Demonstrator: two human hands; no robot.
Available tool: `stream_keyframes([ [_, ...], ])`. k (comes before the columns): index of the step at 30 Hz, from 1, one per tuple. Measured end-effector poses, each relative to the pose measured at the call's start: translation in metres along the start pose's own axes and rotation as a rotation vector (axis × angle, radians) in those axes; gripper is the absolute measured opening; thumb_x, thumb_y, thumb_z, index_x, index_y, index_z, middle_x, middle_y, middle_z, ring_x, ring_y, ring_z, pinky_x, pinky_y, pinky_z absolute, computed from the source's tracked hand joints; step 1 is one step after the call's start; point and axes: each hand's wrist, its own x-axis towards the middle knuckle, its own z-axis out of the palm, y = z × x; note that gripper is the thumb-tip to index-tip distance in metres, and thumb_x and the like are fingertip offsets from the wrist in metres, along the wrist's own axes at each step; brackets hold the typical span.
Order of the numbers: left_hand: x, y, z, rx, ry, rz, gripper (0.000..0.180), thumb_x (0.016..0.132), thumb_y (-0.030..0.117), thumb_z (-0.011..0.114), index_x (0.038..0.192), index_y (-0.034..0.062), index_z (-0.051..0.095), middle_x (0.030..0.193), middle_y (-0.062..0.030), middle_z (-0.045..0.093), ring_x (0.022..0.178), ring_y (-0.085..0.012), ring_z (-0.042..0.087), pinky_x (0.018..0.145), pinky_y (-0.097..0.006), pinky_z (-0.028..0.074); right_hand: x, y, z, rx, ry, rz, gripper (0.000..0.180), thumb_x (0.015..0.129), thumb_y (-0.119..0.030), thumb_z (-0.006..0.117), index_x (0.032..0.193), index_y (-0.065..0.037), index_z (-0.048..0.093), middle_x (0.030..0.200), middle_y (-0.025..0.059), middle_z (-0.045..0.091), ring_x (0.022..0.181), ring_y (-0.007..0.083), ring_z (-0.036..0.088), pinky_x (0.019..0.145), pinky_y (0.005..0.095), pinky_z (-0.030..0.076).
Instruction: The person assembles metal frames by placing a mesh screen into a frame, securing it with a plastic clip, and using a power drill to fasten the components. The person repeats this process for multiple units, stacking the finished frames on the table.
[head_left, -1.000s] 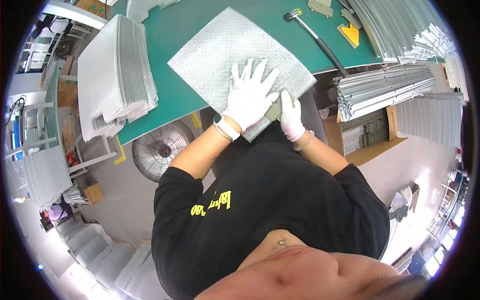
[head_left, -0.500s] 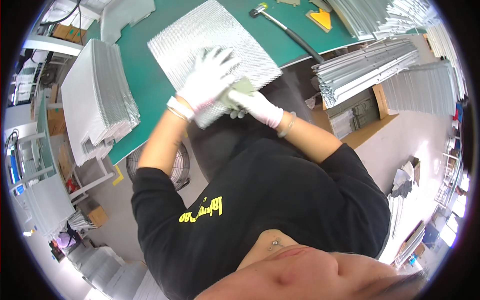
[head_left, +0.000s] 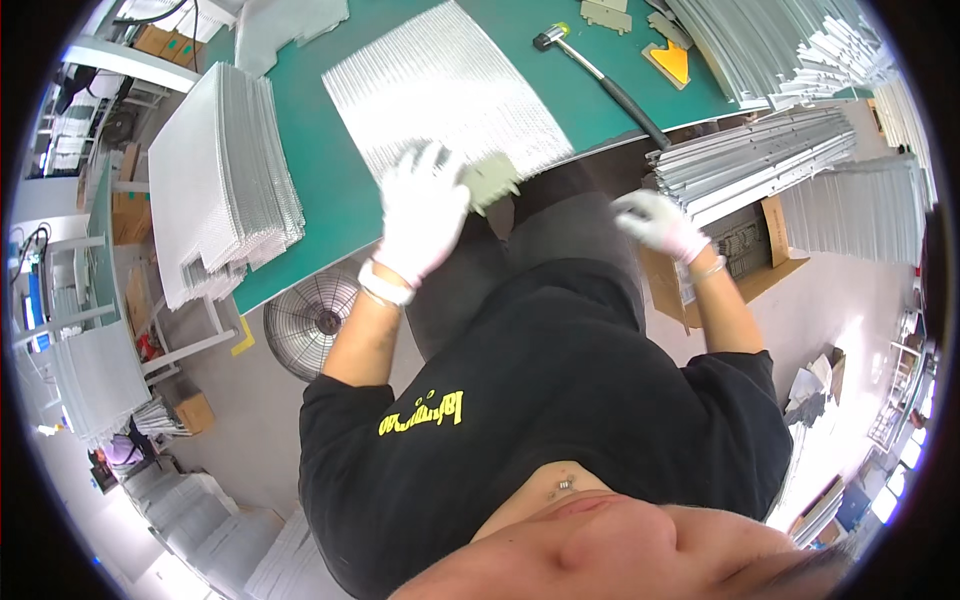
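Observation:
A silvery, finely ridged panel (head_left: pixel 450 90) lies on the green tabletop in front of me. My left hand (head_left: pixel 425 205), in a white glove, rests at its near-left edge with the fingers stretched out. Just right of those fingers, a small grey-green notched plate (head_left: pixel 490 183) sits at the panel's near edge, partly overhanging the table. Off to the right, my gloved right hand (head_left: pixel 660 228) hovers beside a stack of long metal strips (head_left: pixel 755 165). Its fingers are loosely bent and apart, and nothing shows in them.
A tall stack of ridged panels (head_left: pixel 215 180) stands at the table's left. A black-handled mallet (head_left: pixel 605 85) and a yellow-and-grey scraper (head_left: pixel 668 65) lie at the far right. Below the strips is an open cardboard box (head_left: pixel 770 250); a floor fan (head_left: pixel 310 322) stands under the table's left.
My right hand has left the panel's near edge and swung right toward the metal strips. My left hand has drawn back nearer, and the grey-green plate now lies uncovered.

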Motion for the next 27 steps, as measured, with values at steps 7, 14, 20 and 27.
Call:
stream_keyframes([
  [7, 0.007, 0.026, -0.014, -0.314, 0.143, 0.113, 0.028, 0.086, 0.023, 0.067, 0.113, 0.0141, 0.070, 0.110, -0.0096, 0.060, 0.119, -0.0334, 0.052, 0.111, -0.053, 0.031, 0.050, -0.099, 0.146, 1.591, 0.085, -0.062, 0.033, 0.100, -0.024, 0.063, 0.123, -0.001, 0.058, 0.116, 0.0069, 0.064, 0.105, 0.0153, 0.063, 0.091, 0.0317, 0.052],
  [14, 0.006, 0.046, 0.005, -0.321, 0.142, 0.102, 0.049, 0.086, 0.025, 0.068, 0.132, 0.0112, 0.059, 0.136, -0.0163, 0.053, 0.135, -0.0391, 0.042, 0.117, -0.059, 0.024, 0.050, -0.116, 0.152, 1.829, 0.375, -0.044, 0.019, 0.097, -0.009, 0.061, 0.114, -0.004, 0.057, 0.105, 0.0037, 0.062, 0.094, 0.0133, 0.063, 0.082, 0.0326, 0.055],
  [20, 0.000, 0.063, 0.006, -0.276, 0.152, 0.093, 0.048, 0.088, 0.023, 0.066, 0.133, 0.0075, 0.059, 0.137, -0.0171, 0.052, 0.136, -0.0399, 0.041, 0.118, -0.060, 0.022, 0.048, -0.103, 0.156, 1.440, 0.563, -0.035, 0.014, 0.100, -0.019, 0.058, 0.102, -0.006, 0.063, 0.093, 0.0007, 0.061, 0.086, 0.0098, 0.058, 0.078, 0.0286, 0.050],
  [27, 0.028, 0.021, 0.010, -0.282, 0.050, 0.165, 0.048, 0.090, 0.028, 0.062, 0.135, 0.0117, 0.059, 0.139, -0.0152, 0.053, 0.137, -0.0392, 0.041, 0.118, -0.059, 0.023, 0.068, -0.107, 0.116, 1.229, 0.032, 0.122, 0.036, 0.098, -0.042, 0.062, 0.111, -0.008, 0.065, 0.094, 0.0018, 0.066, 0.075, 0.0098, 0.060, 0.066, 0.0272, 0.051],
])
